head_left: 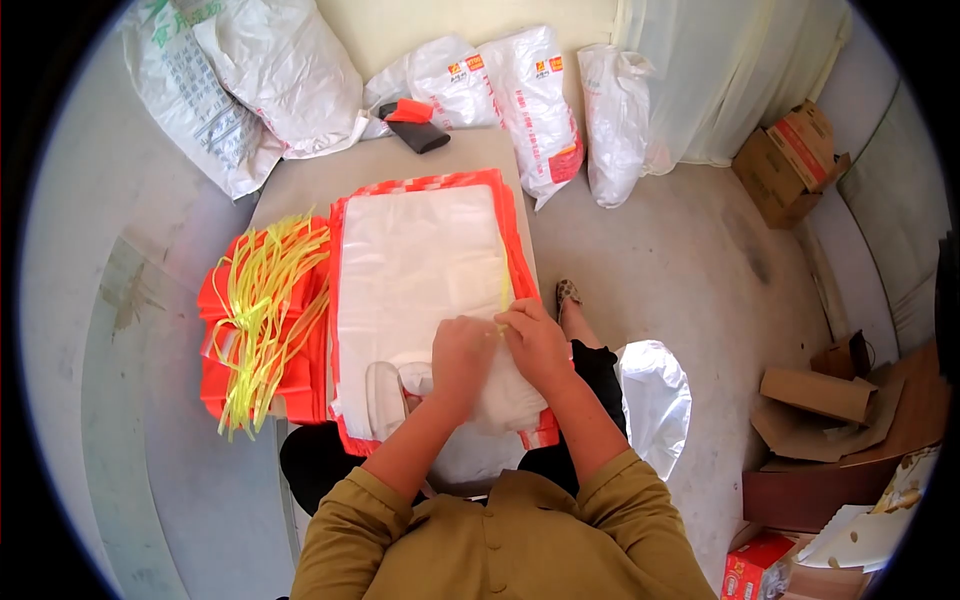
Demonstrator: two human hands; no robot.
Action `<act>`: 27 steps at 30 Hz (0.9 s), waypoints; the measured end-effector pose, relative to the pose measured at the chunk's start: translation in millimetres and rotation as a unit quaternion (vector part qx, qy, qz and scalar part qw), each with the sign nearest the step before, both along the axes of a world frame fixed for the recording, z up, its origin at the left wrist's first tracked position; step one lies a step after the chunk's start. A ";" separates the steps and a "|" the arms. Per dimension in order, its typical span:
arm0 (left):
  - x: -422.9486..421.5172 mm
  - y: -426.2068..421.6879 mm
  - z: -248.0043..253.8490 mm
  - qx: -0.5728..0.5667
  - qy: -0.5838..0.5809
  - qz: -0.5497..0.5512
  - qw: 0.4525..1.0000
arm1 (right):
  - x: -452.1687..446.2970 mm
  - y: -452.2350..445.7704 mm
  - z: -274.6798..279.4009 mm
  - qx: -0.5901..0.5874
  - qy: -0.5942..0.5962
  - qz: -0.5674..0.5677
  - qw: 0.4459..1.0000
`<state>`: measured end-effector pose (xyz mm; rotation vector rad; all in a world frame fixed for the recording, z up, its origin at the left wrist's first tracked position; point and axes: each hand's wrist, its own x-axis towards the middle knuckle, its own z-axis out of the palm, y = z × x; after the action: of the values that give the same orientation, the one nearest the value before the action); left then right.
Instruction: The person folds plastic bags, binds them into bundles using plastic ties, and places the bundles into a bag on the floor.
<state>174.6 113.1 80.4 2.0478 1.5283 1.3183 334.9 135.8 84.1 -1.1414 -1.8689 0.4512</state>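
Observation:
A stack of white plastic sheets or bags with red edges [415,250] lies on the table in front of me. My left hand [464,358], slightly blurred, is over its lower right part. Beside it my right hand [532,338] has its fingers pinched on a thin yellow strip [505,280] near the stack's right edge. The fingertips of both hands nearly meet there; what my left fingers hold is hidden by blur. A rolled white piece [383,400] lies at the stack's lower left. Left of the stack, yellow ties [262,310] lie over folded red bags [308,370].
Full white sacks [285,75] stand behind the table [290,185], with a black and red item [415,128] at its back edge. A silvery bag [653,400] is on the floor at the right. Cardboard boxes [790,170] stand at the far right.

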 end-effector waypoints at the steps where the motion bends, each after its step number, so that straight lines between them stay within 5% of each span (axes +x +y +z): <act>1: 0.7 -0.4 -0.1 0.002 -0.002 0.002 1.000 | 0.1 -0.4 -0.9 -0.003 0.005 0.002 1.000; 13: 3.2 -0.1 -1.4 -0.004 -0.010 0.014 1.000 | -0.9 -10.4 4.3 -0.090 0.073 -0.035 0.993; 27: 4.6 -2.0 -2.9 -0.012 -0.003 0.005 1.000 | 1.7 -10.0 18.2 -0.084 -0.014 -0.004 0.996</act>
<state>179.2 111.1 77.5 2.0213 1.5476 1.3020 336.5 125.8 102.2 -1.2703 -1.8782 0.5998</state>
